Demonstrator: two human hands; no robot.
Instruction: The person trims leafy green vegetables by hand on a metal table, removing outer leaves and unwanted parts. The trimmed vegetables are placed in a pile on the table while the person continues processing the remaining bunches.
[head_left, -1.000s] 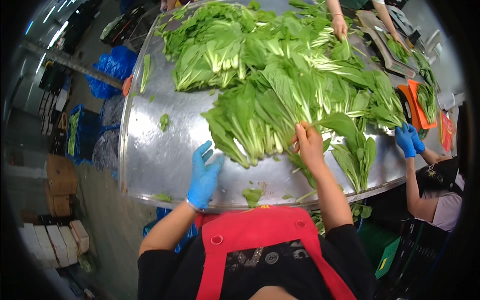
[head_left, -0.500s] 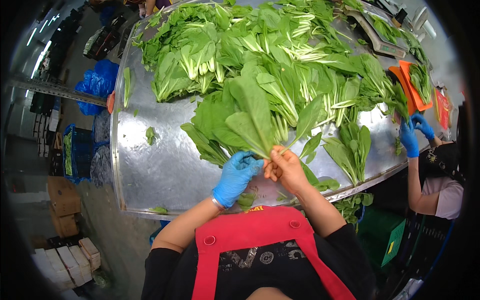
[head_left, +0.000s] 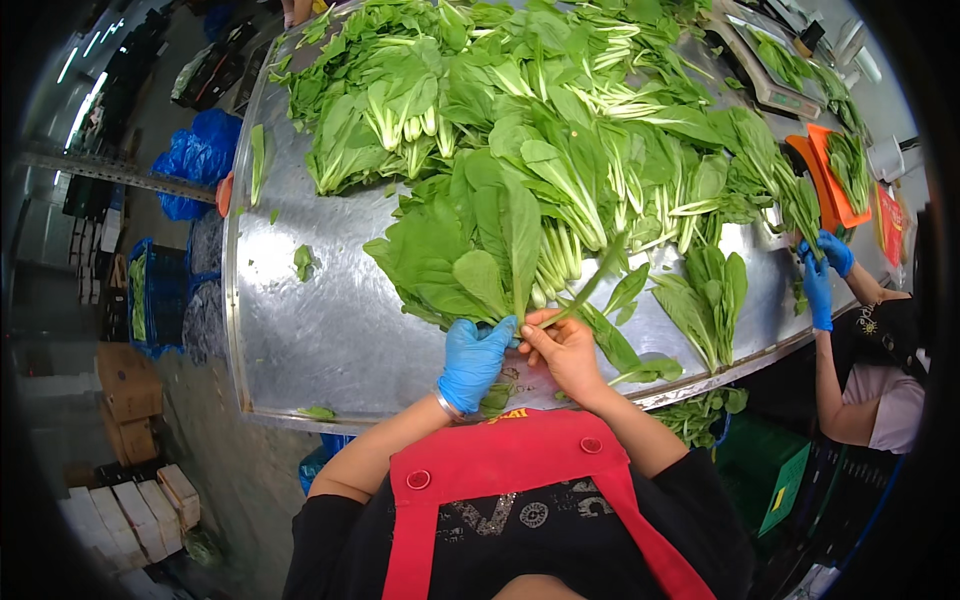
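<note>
My left hand [head_left: 473,366], in a blue glove, is closed round the stem ends of a bunch of leafy greens [head_left: 440,255]. The broad leaves fan out away from me over the table. My bare right hand [head_left: 565,352] sits right beside it, pinching the stem of a single green leaf [head_left: 598,278] that points up and to the right. The fingertips of both hands nearly meet at the stems, and the exact contact there is hidden. Loose leaves [head_left: 645,370] and a small bundle of greens [head_left: 708,305] lie to the right of my hands.
A large pile of greens [head_left: 430,75] covers the far part of the metal table [head_left: 320,360]. At the far right are a scale [head_left: 790,98] and an orange holder [head_left: 850,210]. A co-worker's blue-gloved hands [head_left: 818,290] handle greens there. Crates and boxes [head_left: 128,385] stand left of the table.
The leaf in my right hand has swung lower and turned narrow side on. The bunch in my left hand has tipped slightly, and its leaves sit more upright. The co-worker's hands have shifted slightly.
</note>
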